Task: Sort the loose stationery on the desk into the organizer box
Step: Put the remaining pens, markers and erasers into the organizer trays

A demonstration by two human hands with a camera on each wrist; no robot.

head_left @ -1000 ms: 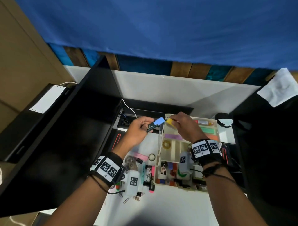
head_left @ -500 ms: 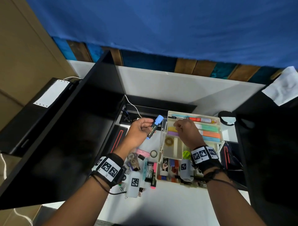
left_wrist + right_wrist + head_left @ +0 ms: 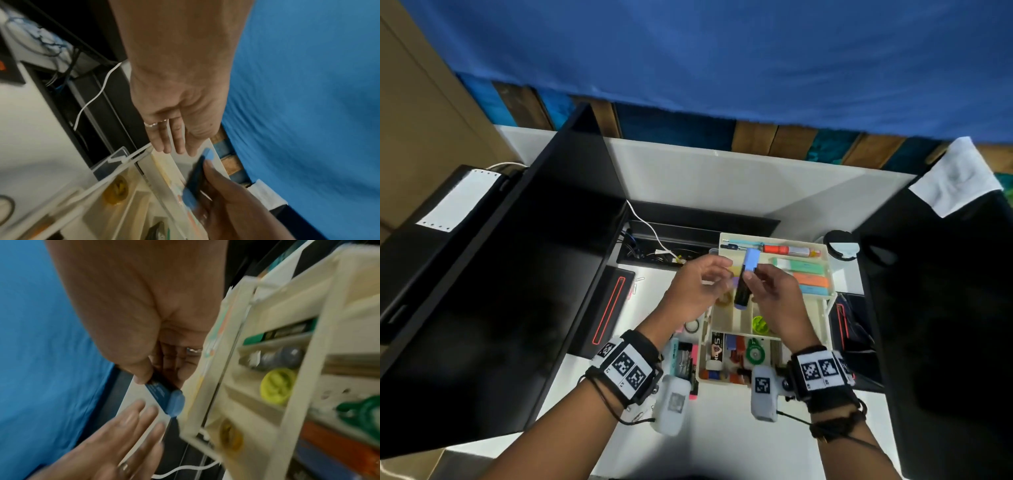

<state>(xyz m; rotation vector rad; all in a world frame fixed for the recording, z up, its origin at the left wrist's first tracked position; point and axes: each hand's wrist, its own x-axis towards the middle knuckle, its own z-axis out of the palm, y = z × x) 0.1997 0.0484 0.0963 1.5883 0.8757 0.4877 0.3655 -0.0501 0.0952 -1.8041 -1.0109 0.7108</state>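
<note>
A blue-capped highlighter with a black body is held upright above the far left of the cream organizer box. My right hand pinches it between thumb and fingers; the right wrist view shows the same pinch. My left hand hovers just left of the highlighter with its fingers straight and apart, holding nothing. The box holds coloured highlighters, a red-handled tool, tape rolls and small items. Loose tape, clips and pink items lie on the desk left of the box.
Black panels stand on both sides of the white desk. A cable tray with a white cable runs behind the box. A black device with a red line lies to the left, a round black object at the back right.
The blue highlighter passed from my left hand to my right hand. My right hand rose out of the box, and my left hand let go and opened.
</note>
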